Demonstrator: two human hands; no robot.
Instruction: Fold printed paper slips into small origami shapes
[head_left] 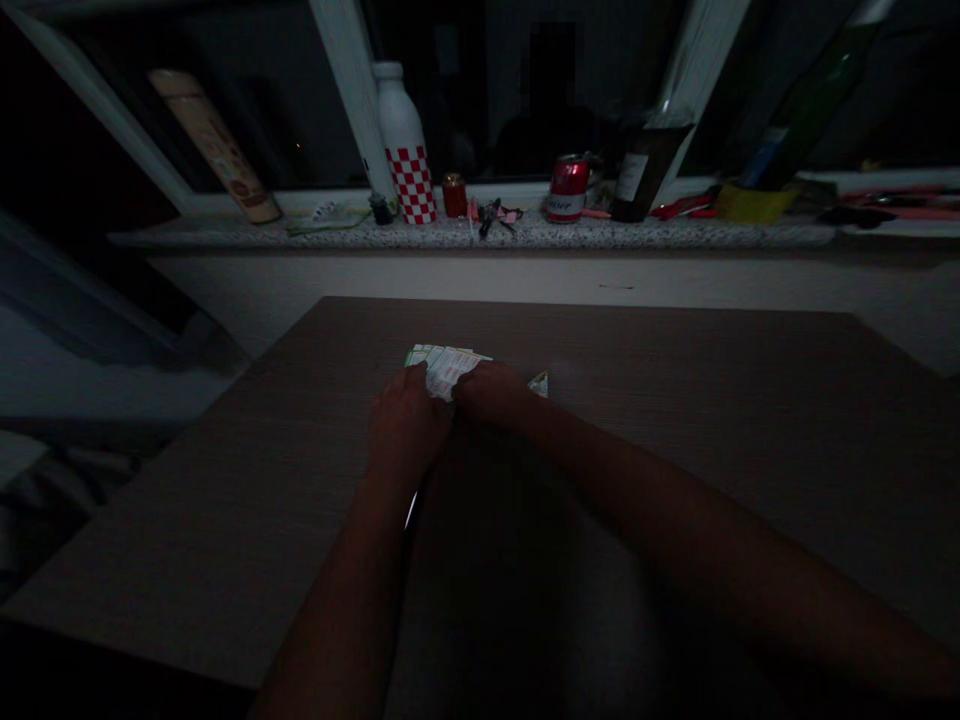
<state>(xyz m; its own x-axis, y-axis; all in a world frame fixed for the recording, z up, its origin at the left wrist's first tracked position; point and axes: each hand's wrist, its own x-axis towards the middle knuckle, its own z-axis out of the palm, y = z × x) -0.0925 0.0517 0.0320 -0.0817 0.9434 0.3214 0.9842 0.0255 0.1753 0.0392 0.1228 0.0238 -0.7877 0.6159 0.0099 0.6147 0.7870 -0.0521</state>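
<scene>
A folded printed paper (450, 368), white with small coloured text and a green left edge, lies on the table between my hands. My left hand (407, 418) grips its left side, fingers on top and thumb near the front edge. Curled over the right part of the paper is my right hand (491, 392), with its fingertips pressed together at the front edge. Just right of that hand a small printed paper corner (540, 383) shows; whether it belongs to the same sheet is hidden. A thin bright strip (411, 510) appears beside my left forearm.
The dark wooden table (712, 400) ends at a wall. On the granite windowsill (315, 235) stand a checkered bottle (411, 170), a red can (568, 188), a tall patterned tube (217, 150), a dark labelled container (637, 180), a green bottle (817, 95) and small items. The room is dim.
</scene>
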